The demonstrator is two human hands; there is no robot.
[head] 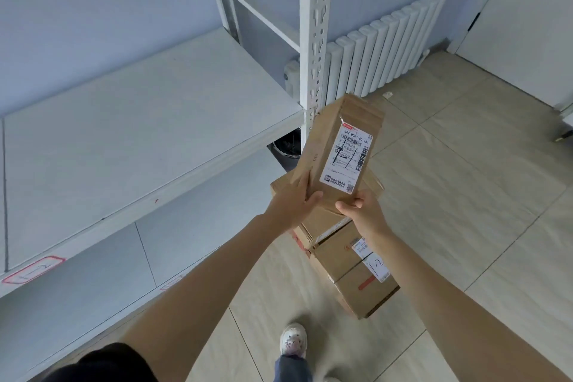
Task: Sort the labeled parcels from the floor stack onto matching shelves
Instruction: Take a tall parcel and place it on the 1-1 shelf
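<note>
I hold a long brown cardboard parcel [322,146] above the floor stack, its white shipping label [347,161] facing me with black handwritten marks across it. My left hand [294,200] grips its near left corner and my right hand [361,211] grips its near right corner. Below it lies the floor stack of cardboard parcels [347,257]; one carries a label with "1-2" written on it [376,267]. The white metal shelf [139,133] stretches to my left, and a red-bordered tag reading "1-2" [34,270] sits on its front edge.
A lower shelf level [93,282] shows beneath, with another red tag [170,282] on its edge. The perforated shelf upright [313,40] stands just behind the parcel. A white radiator [378,53] lines the wall, a dark bin [286,146] sits under the shelf, and my shoe [293,339] is on the tiled floor.
</note>
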